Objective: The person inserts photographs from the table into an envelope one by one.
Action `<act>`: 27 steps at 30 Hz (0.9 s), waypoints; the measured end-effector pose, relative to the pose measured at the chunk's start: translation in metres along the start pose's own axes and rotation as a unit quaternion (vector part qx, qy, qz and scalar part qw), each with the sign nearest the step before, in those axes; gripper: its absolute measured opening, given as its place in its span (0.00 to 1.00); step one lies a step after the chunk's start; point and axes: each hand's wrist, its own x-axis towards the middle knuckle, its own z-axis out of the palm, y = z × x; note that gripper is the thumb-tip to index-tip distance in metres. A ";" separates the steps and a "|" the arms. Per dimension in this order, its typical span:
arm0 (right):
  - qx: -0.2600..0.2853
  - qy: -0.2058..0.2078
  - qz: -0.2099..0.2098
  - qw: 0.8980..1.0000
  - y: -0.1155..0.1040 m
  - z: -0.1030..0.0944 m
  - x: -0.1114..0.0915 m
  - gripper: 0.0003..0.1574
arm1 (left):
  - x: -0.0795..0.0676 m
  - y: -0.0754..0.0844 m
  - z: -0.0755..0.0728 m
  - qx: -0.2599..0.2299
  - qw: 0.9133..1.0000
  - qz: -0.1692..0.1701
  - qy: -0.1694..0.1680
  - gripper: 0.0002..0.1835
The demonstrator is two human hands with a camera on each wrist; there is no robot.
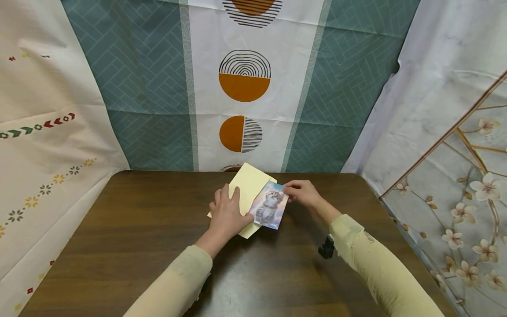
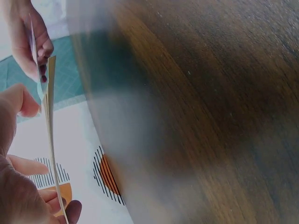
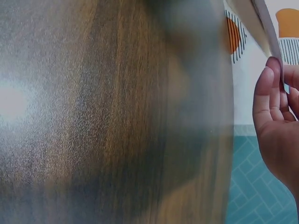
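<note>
My left hand [image 1: 227, 211] holds a pale yellow envelope [image 1: 247, 187], tilted and raised over the table. In the left wrist view the envelope [image 2: 50, 126] appears edge-on, with fingers on both of its faces. A card with a kitten picture [image 1: 270, 206] overlaps the envelope's right side. Its right edge is pinched by my right hand [image 1: 304, 193], and the left thumb lies by its lower left corner. Seen from the right wrist, the card [image 3: 270, 28] runs thin between thumb and fingers. I cannot tell how much of the card is inside the envelope.
A dark brown wooden table [image 1: 158, 255] lies beneath both hands. Behind it hangs a patterned curtain [image 1: 150, 88], with a cream cloth [image 1: 47, 167] on the left and a floral cloth [image 1: 455, 198] on the right. A small black object [image 1: 326, 247] sits by the right cuff.
</note>
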 end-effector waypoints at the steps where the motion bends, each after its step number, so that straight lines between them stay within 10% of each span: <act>1: 0.003 0.004 -0.001 1.000 0.000 0.000 0.000 0.17 | 0.000 0.000 0.000 0.001 1.000 0.001 0.000 0.44; 27: 0.070 -0.035 -0.002 0.997 -0.009 0.017 -0.001 0.24 | 0.001 0.001 0.000 -0.005 1.000 -0.001 0.013 0.44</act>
